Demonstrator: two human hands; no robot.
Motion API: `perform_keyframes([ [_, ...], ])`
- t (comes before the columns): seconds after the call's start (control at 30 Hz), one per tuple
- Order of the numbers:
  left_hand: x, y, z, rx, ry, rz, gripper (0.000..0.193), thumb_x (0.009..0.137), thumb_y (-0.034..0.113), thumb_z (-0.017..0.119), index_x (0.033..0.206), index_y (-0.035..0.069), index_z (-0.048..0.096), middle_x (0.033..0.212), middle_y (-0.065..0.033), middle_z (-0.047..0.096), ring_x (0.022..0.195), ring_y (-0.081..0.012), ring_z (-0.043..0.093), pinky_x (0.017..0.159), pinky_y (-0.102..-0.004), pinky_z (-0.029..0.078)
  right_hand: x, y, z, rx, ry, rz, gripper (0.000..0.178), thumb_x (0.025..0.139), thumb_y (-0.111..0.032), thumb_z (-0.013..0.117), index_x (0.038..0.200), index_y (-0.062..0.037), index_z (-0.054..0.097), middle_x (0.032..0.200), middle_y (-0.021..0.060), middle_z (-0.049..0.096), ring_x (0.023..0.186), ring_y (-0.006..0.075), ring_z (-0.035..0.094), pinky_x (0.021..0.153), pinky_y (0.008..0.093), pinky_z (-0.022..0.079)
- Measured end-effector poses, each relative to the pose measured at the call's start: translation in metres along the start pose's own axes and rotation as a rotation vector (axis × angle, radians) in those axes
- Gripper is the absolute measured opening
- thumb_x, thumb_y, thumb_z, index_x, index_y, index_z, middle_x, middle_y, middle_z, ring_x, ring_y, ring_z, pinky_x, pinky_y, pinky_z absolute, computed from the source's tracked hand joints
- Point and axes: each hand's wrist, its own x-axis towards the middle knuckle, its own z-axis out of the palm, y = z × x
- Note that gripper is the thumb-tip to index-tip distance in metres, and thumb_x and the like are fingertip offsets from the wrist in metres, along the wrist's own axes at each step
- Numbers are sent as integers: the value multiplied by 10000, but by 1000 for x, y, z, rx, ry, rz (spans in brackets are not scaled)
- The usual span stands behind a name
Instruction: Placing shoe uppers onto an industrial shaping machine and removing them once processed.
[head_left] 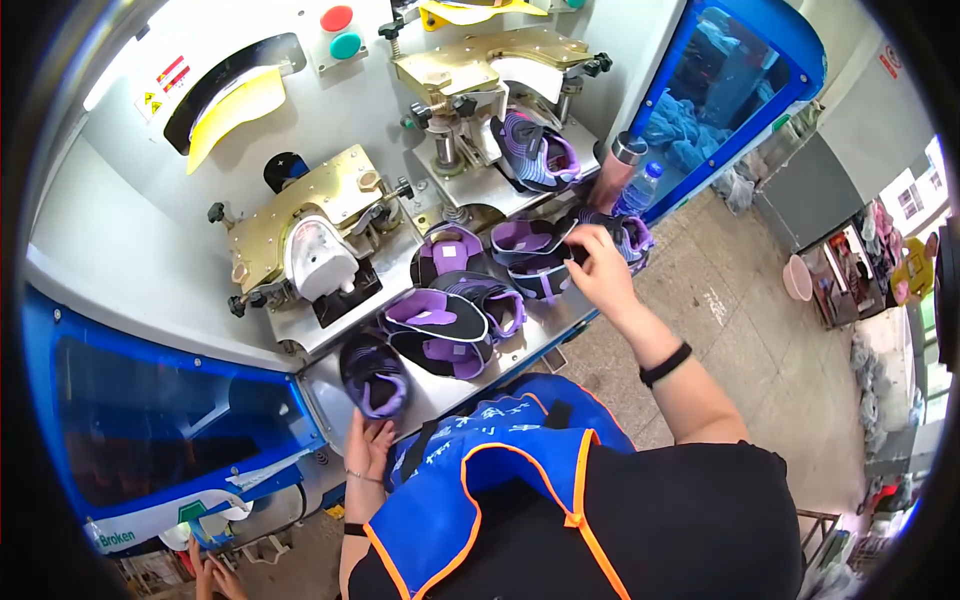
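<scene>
Several black-and-purple shoe uppers lie in a row on a metal ledge. My left hand (368, 447) is at the near left end, fingers apart, just by the purple collar of a dark shoe upper (374, 378); whether it touches the collar I cannot tell. At the row's right side, my right hand (603, 272) has its fingers and thumb closed at the edge of a shoe upper (540, 280). Between the hands are a pair of shoe uppers (440, 318) with purple linings and another purple-lined upper (447, 252). One more upper (538, 150) sits at the right machine station.
Two brass-coloured clamping stations, left (315, 215) and right (480, 62), stand behind the ledge. A metal flask (617, 170) and a water bottle (640, 188) are at its right end. Blue-framed windows (170, 415) flank the machine. Another person's hands (212, 575) show at lower left.
</scene>
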Motion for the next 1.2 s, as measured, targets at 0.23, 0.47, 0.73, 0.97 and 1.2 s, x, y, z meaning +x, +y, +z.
perform_keyframes([
  [0.23,-30,-2,33,990,482,1067,385,802,167,749,1096,52,527,1033,-86,525,870,-163,542,654,-282,479,48,43,16,-299,-11,-363,234,754,-46,606,978,-87,660,1020,64,636,912,314,614,779,394,513],
  [0.47,-114,52,233,1377,-193,1523,843,612,321,876,1306,3,520,1414,-221,454,1334,-416,393,1074,-511,342,27,-102,-37,-54,-65,-981,256,718,-136,606,961,-81,662,921,36,632,769,217,586,671,324,500],
  [0.73,-102,65,262,464,-331,666,300,928,129,628,1194,-7,608,1053,-101,684,888,-168,665,797,-288,534,33,-133,-41,355,170,-1004,468,733,-230,827,1121,-80,613,998,106,624,782,216,647,623,308,553],
  [0.97,-112,84,251,-149,-363,500,312,953,192,617,1220,37,572,1098,-55,647,969,-145,632,863,-297,513,23,-154,16,307,-231,-1068,384,690,-186,812,1027,-86,658,1082,87,628,881,239,668,682,315,564],
  [1.2,-120,108,196,-188,-394,641,574,985,388,511,1437,85,329,1231,-151,582,1058,-225,594,891,-372,501,124,-254,17,171,120,-1361,272,701,-133,751,943,-115,628,946,52,583,793,252,602,633,353,513],
])
